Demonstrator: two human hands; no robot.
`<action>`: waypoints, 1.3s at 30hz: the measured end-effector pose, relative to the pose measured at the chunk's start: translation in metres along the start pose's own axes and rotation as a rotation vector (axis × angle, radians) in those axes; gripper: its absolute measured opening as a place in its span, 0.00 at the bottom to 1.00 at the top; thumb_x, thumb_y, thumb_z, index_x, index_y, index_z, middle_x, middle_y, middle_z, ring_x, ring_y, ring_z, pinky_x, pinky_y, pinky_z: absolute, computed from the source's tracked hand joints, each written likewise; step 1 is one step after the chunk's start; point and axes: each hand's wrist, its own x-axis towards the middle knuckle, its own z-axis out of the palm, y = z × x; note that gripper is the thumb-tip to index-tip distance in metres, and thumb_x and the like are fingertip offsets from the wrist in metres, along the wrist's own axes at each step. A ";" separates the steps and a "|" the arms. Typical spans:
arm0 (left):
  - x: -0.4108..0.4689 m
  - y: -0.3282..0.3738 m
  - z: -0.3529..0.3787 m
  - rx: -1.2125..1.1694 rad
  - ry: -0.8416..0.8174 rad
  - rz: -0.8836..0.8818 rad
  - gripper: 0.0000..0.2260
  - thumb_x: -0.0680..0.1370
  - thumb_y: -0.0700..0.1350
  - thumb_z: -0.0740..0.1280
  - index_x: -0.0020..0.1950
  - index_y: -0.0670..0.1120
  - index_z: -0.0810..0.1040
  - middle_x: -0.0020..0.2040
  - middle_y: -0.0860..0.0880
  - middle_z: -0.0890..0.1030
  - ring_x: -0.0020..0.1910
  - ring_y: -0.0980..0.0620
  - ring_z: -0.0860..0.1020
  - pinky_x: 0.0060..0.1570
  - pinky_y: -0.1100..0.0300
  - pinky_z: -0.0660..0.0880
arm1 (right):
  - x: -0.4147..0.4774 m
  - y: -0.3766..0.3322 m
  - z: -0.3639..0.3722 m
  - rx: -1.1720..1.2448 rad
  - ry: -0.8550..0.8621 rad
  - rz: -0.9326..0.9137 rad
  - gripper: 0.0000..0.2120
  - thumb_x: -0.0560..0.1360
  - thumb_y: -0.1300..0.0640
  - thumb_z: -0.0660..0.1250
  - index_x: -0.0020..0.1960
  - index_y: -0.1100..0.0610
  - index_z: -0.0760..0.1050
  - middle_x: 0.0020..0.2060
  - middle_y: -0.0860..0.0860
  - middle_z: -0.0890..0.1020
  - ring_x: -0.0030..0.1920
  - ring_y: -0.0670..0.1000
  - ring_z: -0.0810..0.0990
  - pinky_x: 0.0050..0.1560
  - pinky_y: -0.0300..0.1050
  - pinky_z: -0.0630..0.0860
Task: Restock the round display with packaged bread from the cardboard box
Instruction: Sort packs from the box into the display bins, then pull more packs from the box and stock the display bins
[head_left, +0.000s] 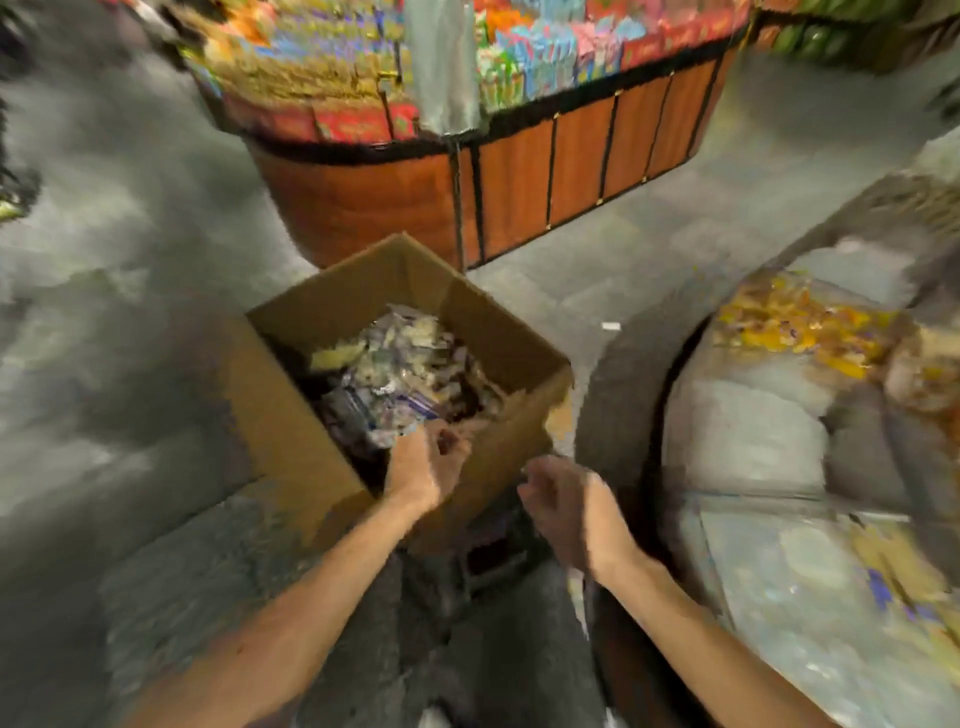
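Packaged bread in clear wrappers (405, 369) filled the brown cardboard box (291, 415) at centre. Left hand (426, 462) was inside, its fingers (449, 441) curled, hold unclear; right hand (566, 504) hovered nearby, probably ready, loose and empty.

Blurred packaged bread (410, 364), labels unreadable, round display (618, 395) cut off at right, left hand (428, 462) grip unclear

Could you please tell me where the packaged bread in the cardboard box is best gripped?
Come straight down through the open top: the cardboard box has high walls around the packaged bread, blocking any side approach. The packets lie loosely heaped, so probably pinch a raised wrapper edge at the near corner, by the left hand. Blur hides finer detail.
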 end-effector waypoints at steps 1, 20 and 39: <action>0.021 -0.020 -0.007 -0.005 -0.006 -0.075 0.04 0.79 0.47 0.68 0.50 0.47 0.79 0.47 0.48 0.80 0.45 0.49 0.77 0.51 0.55 0.75 | 0.024 -0.011 0.012 -0.023 -0.061 0.010 0.06 0.78 0.52 0.66 0.50 0.54 0.78 0.39 0.44 0.76 0.41 0.48 0.75 0.42 0.40 0.67; 0.375 -0.182 0.017 -0.097 0.099 -0.644 0.29 0.76 0.58 0.69 0.74 0.50 0.65 0.65 0.45 0.76 0.63 0.40 0.75 0.60 0.43 0.76 | 0.483 0.075 0.195 -0.271 -0.516 -0.026 0.32 0.79 0.55 0.69 0.77 0.58 0.58 0.70 0.58 0.70 0.68 0.59 0.71 0.63 0.49 0.70; 0.428 -0.208 0.017 0.041 0.101 -0.979 0.51 0.65 0.68 0.75 0.76 0.41 0.59 0.76 0.40 0.56 0.76 0.38 0.54 0.72 0.45 0.57 | 0.564 0.096 0.270 -0.281 -0.608 0.123 0.55 0.67 0.52 0.80 0.81 0.54 0.45 0.78 0.60 0.54 0.77 0.62 0.55 0.75 0.60 0.58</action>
